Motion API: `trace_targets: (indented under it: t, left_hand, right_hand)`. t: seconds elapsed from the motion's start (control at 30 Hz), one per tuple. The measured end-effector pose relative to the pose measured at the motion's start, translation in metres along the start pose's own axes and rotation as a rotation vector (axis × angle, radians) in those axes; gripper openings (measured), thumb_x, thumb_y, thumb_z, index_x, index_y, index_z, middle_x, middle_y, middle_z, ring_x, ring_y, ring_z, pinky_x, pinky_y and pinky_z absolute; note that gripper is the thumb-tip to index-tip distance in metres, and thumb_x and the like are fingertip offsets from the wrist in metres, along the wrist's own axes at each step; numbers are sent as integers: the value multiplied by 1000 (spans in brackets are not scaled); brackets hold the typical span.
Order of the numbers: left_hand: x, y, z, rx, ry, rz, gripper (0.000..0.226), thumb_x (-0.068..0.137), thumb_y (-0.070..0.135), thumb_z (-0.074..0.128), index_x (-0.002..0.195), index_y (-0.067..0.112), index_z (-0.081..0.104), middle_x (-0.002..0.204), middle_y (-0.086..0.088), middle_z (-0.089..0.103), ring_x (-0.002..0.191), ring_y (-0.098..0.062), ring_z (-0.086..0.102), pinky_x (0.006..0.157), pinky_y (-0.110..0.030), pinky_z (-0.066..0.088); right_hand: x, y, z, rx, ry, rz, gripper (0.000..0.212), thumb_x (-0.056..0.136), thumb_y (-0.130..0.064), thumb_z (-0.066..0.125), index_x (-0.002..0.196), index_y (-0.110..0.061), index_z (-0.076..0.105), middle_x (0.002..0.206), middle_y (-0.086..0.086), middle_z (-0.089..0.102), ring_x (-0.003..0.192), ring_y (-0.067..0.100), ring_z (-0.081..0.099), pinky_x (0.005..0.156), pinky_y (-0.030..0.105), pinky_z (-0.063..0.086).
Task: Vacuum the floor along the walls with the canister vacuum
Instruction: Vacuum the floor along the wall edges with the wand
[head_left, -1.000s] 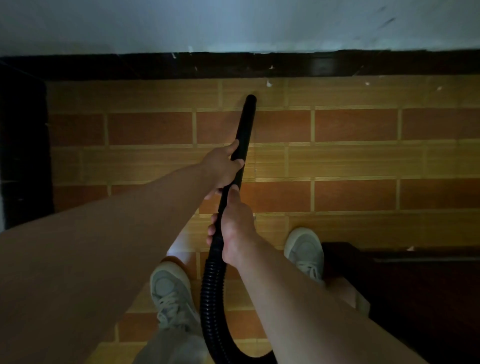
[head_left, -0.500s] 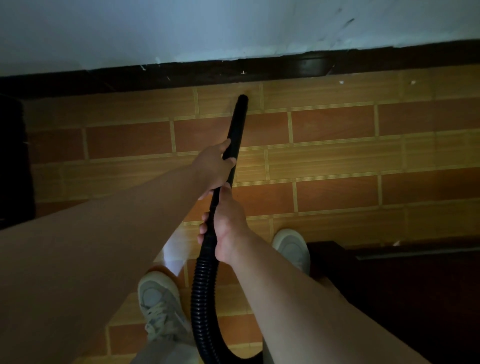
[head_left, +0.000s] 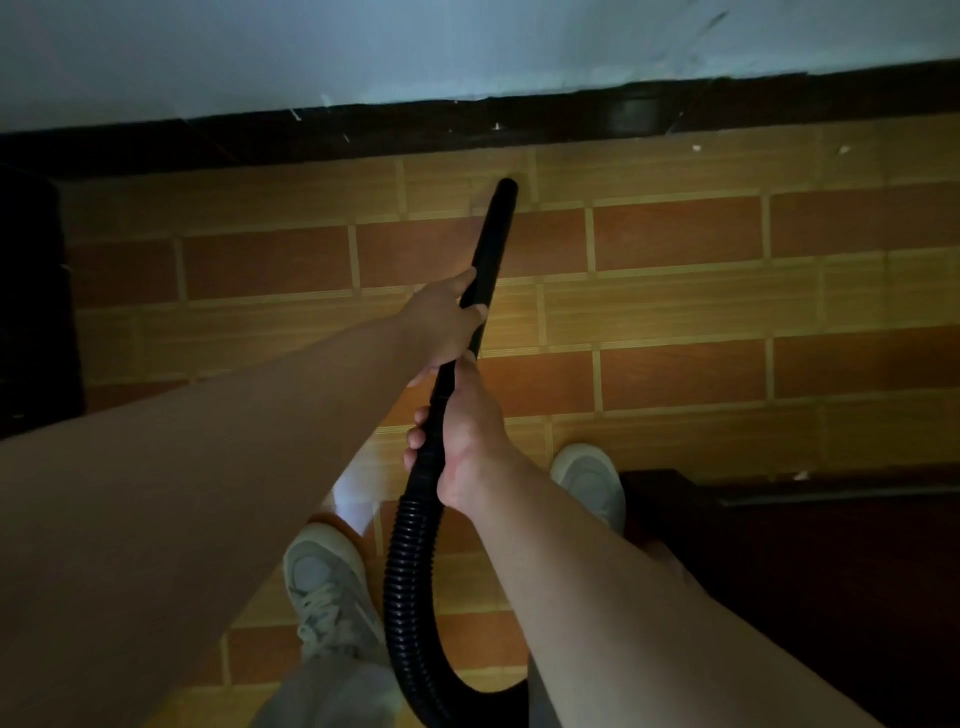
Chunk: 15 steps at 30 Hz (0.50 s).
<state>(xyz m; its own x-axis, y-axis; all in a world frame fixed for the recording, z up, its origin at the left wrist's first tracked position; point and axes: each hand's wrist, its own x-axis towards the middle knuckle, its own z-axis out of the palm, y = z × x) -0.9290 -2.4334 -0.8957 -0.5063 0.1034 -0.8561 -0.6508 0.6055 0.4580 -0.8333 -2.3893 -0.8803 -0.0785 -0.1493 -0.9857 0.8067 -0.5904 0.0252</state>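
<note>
Wand (head_left: 491, 244), black and rigid, angled from centre toward twelve o'clock, tip down at the tiled floor (head_left: 675, 312) near the dark baseboard (head_left: 363, 130), seemingly apart from it; left hand (head_left: 441, 325) wrapped round the wand at mid-length, thumb laid along it; right hand (head_left: 462, 441) just behind toward six o'clock, fingers curled fully round the join of wand and ribbed hose (head_left: 410, 571); hose looping down past the left shoe (head_left: 327, 587) toward six o'clock; canister out of sight. Pale specks (head_left: 695, 148) along the baseboard at one o'clock, not yet reached. Likely trouble: hose snagging on that shoe or on the dark furniture (head_left: 805, 571) at four o'clock during a sideways step, jerking the tip off line; tip drifting from the baseboard, leaving a dusty strip; dim light hiding missed crumbs.
</note>
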Motion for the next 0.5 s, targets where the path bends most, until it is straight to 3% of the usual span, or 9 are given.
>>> trace_targets:
  t: [0.17, 0.23, 0.3, 0.4, 0.43, 0.5]
  left_hand:
    - [-21, -5, 9, -127, -61, -46, 45, 106, 31, 51, 151, 36, 45, 113, -6, 69, 98, -25, 65, 77, -37, 55]
    - [-33, -4, 14, -150, -61, -89, 42, 106, 36, 49, 148, 37, 48, 104, -4, 70, 88, -23, 64, 68, -34, 53]
    - [-49, -3, 23, -154, -82, -131, 38, 106, 42, 46, 144, 39, 50, 75, 0, 62, 68, -18, 59, 65, -32, 50]
    - [-77, 7, 40, -150, -105, -194, 35, 104, 53, 42, 116, 32, 66, 63, 4, 55, 72, -19, 60, 76, -39, 54]
    - [-87, 11, 46, -161, -99, -219, 38, 103, 56, 42, 107, 29, 68, 64, 5, 61, 77, -20, 65, 80, -43, 56]
    - [-105, 17, 58, -178, -100, -270, 38, 102, 57, 46, 106, 26, 67, 75, 3, 75, 85, -23, 72, 78, -45, 59]
  right_hand:
    - [-9, -15, -19, 35, -12, 9, 64, 94, -75, 43, 85, -18, 69, 58, -4, 51, 44, 12, 45, 49, 21, 40]
    - [-14, -25, -28, 68, 0, -5, 64, 92, -77, 44, 88, -17, 66, 57, -4, 51, 43, 12, 45, 48, 22, 40]
    - [-20, -38, -38, 86, 11, -33, 63, 92, -78, 45, 88, -18, 64, 57, -4, 50, 42, 12, 44, 46, 22, 41]
    - [-33, -56, -49, 73, 2, -23, 67, 91, -79, 44, 92, -15, 64, 58, -1, 52, 44, 15, 47, 46, 21, 43]
    - [-36, -60, -53, 61, 8, -19, 70, 91, -80, 44, 95, -13, 65, 63, 1, 57, 48, 16, 52, 50, 23, 48]
    - [-41, -68, -61, 21, 37, -14, 77, 90, -81, 43, 106, -10, 67, 84, 4, 67, 69, 22, 64, 70, 33, 58]
